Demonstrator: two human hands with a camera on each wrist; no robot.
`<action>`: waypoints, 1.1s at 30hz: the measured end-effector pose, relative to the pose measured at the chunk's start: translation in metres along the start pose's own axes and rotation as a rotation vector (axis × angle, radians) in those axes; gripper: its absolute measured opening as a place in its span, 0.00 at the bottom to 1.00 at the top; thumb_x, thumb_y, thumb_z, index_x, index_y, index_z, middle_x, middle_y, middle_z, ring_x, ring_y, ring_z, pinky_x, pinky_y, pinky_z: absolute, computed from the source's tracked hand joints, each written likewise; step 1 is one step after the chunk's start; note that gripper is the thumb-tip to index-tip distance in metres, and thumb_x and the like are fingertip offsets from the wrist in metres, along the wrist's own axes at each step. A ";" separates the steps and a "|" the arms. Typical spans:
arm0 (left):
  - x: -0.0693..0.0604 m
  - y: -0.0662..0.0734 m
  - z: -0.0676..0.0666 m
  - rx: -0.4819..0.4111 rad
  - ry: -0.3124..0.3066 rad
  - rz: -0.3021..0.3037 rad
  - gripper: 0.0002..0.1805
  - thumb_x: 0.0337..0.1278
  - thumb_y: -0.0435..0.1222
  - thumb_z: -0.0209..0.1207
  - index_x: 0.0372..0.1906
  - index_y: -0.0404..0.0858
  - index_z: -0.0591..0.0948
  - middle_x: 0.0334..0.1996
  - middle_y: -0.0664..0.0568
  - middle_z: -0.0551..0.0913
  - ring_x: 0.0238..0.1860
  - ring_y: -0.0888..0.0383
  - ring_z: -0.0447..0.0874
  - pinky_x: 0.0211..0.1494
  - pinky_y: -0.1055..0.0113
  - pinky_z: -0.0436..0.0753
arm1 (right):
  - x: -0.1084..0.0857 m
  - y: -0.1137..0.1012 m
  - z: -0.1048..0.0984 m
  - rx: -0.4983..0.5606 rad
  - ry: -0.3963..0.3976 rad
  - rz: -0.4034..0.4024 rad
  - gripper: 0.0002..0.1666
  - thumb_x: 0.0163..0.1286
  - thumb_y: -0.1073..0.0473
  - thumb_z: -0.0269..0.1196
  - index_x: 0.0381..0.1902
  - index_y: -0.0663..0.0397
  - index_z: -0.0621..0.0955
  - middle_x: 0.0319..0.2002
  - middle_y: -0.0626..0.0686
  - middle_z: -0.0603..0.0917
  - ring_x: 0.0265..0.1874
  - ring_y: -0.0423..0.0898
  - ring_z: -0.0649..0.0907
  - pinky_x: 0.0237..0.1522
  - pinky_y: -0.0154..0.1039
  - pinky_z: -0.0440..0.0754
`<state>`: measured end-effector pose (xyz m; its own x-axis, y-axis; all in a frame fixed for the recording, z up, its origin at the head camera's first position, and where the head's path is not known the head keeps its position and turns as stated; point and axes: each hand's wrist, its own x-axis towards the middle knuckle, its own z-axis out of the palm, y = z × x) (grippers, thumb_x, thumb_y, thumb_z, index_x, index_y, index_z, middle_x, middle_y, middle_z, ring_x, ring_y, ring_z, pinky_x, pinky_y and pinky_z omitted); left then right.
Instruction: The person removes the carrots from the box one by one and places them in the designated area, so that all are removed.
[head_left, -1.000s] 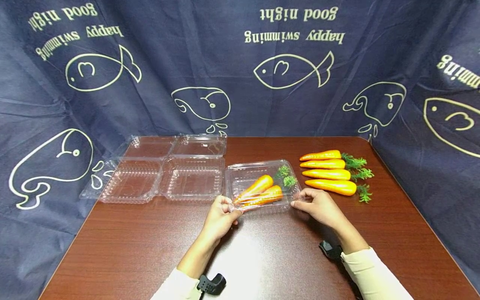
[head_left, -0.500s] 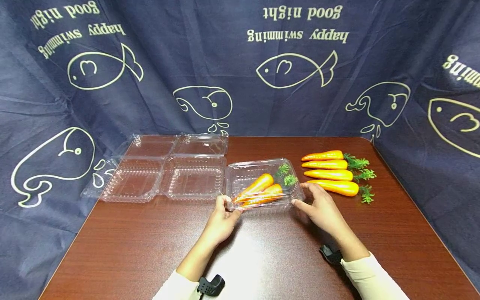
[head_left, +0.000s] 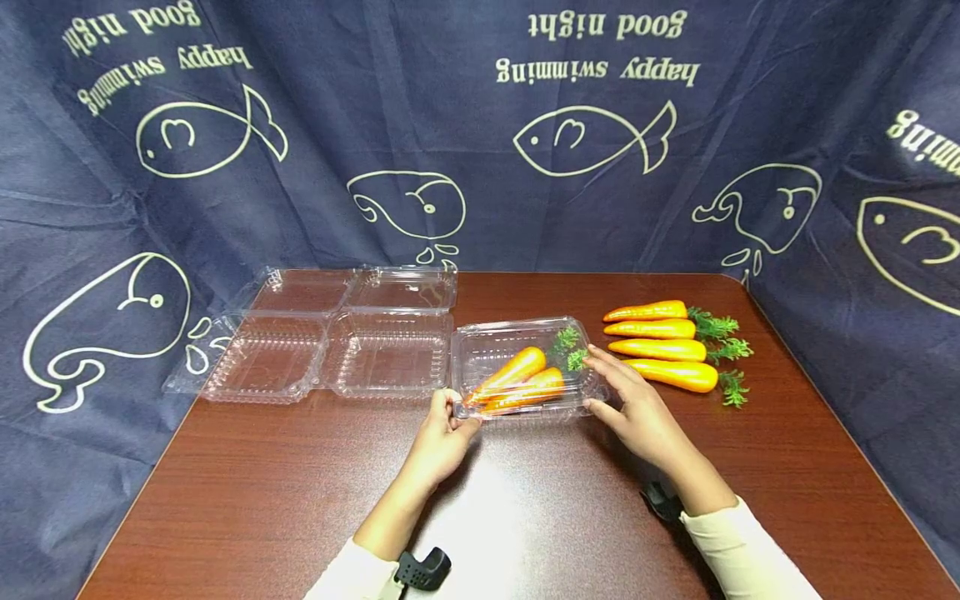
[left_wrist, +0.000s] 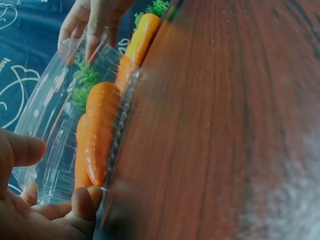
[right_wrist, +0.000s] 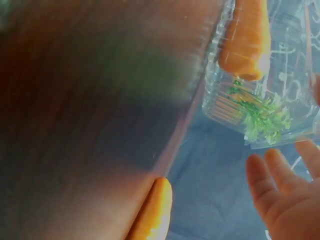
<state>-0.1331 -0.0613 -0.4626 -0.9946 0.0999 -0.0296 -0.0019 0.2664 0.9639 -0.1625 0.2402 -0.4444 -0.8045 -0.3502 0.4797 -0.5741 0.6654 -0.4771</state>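
Observation:
A clear plastic clamshell container [head_left: 495,350] stands at the middle of the table with its lid down over two orange carrots [head_left: 517,382] with green tops. My left hand [head_left: 438,442] holds its near left corner, thumb above and fingers curled below. My right hand [head_left: 637,412] touches the container's right end with extended fingers, the thumb by the near right corner. In the right wrist view, that hand's fingers [right_wrist: 282,172] look nearly straight beside the lid's edge. Whether the lid is snapped down cannot be told.
Two open clear clamshell containers [head_left: 386,358] stand side by side at the left, their lids tipped back. Several loose carrots [head_left: 660,350] lie in a row at the right, just beyond my right hand. A dark blue printed cloth [head_left: 480,225] hangs behind the brown table [head_left: 315,483].
My right hand has shifted from gripping the near right corner to reaching its fingers up along the container's right end. The left hand stays at its corner. The container has hardly moved.

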 end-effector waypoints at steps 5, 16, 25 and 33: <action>0.000 -0.002 -0.001 -0.020 -0.005 -0.023 0.15 0.64 0.31 0.59 0.48 0.38 0.64 0.30 0.55 0.72 0.27 0.60 0.67 0.27 0.72 0.66 | 0.002 0.000 0.000 0.012 0.009 -0.040 0.37 0.53 0.71 0.74 0.62 0.59 0.77 0.69 0.59 0.71 0.67 0.59 0.69 0.69 0.33 0.56; -0.004 0.004 -0.003 -0.144 0.042 -0.056 0.17 0.61 0.27 0.59 0.53 0.33 0.69 0.30 0.49 0.77 0.23 0.61 0.71 0.25 0.73 0.71 | 0.001 0.000 0.000 -0.007 -0.037 -0.047 0.35 0.52 0.70 0.75 0.60 0.61 0.77 0.68 0.58 0.72 0.63 0.57 0.75 0.67 0.33 0.61; -0.002 0.000 -0.003 -0.253 0.058 -0.044 0.18 0.60 0.24 0.57 0.54 0.30 0.69 0.29 0.41 0.82 0.18 0.62 0.76 0.24 0.73 0.74 | 0.001 0.000 0.000 -0.004 -0.035 -0.071 0.34 0.52 0.70 0.75 0.59 0.62 0.78 0.67 0.60 0.73 0.62 0.58 0.75 0.67 0.27 0.56; -0.003 0.003 -0.001 -0.242 0.061 -0.023 0.16 0.60 0.23 0.54 0.53 0.30 0.69 0.29 0.40 0.81 0.19 0.61 0.76 0.23 0.75 0.73 | 0.001 0.000 -0.001 -0.011 -0.039 -0.074 0.34 0.53 0.70 0.75 0.59 0.62 0.78 0.66 0.60 0.74 0.61 0.58 0.76 0.66 0.25 0.56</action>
<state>-0.1299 -0.0620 -0.4595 -0.9984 0.0369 -0.0437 -0.0426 0.0299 0.9986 -0.1632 0.2407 -0.4435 -0.7657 -0.4234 0.4842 -0.6302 0.6443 -0.4332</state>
